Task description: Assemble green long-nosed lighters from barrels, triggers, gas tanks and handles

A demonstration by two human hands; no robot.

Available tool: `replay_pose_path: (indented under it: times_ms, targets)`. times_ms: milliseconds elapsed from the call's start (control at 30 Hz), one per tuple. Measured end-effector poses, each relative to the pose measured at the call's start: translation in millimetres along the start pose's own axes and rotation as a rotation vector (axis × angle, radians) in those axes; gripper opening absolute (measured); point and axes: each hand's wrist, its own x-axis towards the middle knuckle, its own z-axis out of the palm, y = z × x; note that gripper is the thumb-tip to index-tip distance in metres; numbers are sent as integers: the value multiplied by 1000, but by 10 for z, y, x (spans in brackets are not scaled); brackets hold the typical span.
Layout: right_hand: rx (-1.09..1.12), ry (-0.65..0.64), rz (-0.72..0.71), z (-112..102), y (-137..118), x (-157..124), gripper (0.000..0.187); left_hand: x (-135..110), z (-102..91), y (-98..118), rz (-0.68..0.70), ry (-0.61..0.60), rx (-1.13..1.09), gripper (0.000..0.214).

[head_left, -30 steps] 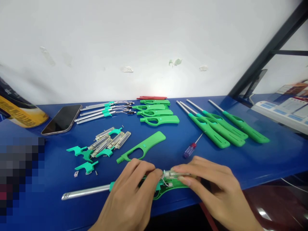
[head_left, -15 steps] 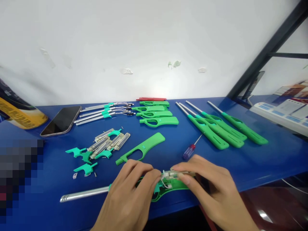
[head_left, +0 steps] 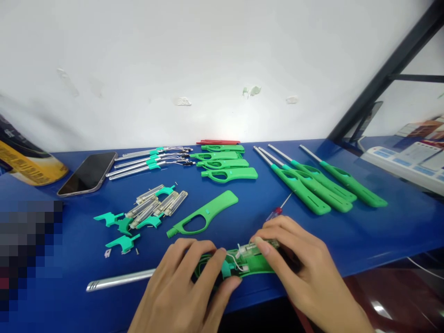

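Note:
An open green lighter half-shell (head_left: pixel 255 265) with a long silver nozzle tube (head_left: pixel 118 280) lies at the near edge of the blue table (head_left: pixel 374 231). My left hand (head_left: pixel 183 291) grips the shell around its trigger section, fingers on top and thumb on the near edge. My right hand (head_left: pixel 301 268) holds the handle end, and its fingertips press a clear fuel cartridge (head_left: pixel 251 249) into the shell. A white wire loops beside a teal trigger piece (head_left: pixel 227 269) inside it.
A loose green shell half (head_left: pixel 204 215) lies just beyond my hands, and a small screwdriver (head_left: pixel 277 210) peeks out past my right hand. Teal triggers and cartridges (head_left: pixel 152 208) are piled at left. Farther back lie nozzle assemblies (head_left: pixel 145 163), a phone (head_left: pixel 88 173), stacked shells (head_left: pixel 225 162) and finished lighters (head_left: pixel 315 182).
My left hand has slid from pinching the cartridge's end to gripping the shell by the trigger. My right hand has shifted slightly forward, covering the screwdriver's handle, and pressed the cartridge lower into the shell.

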Motion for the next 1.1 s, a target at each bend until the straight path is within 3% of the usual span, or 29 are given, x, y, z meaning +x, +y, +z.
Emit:
replay_pose_path:
  times_ms: [300, 400, 567, 767, 867, 1100]
  targets:
    - [-47, -58, 2, -13, -8, 13, 19, 72, -24, 71, 4, 14, -24, 18]
    - [-55, -45, -3, 5, -2, 10, 17, 80, -22, 88, -8, 52, -6, 23]
    - [-30, 7, -23, 4, 13, -4, 13, 54, -16, 73, 40, 13, 53, 24]
    - [42, -174, 80, -90, 27, 38, 11, 84, -11, 93, 25, 39, 38, 22]
    - [44, -192, 82, -96, 52, 48, 10, 88, -28, 111, -11, 70, 16, 22]
    - [25, -142, -3, -56, 83, 32, 12, 45, -40, 62, 22, -41, 2, 25]
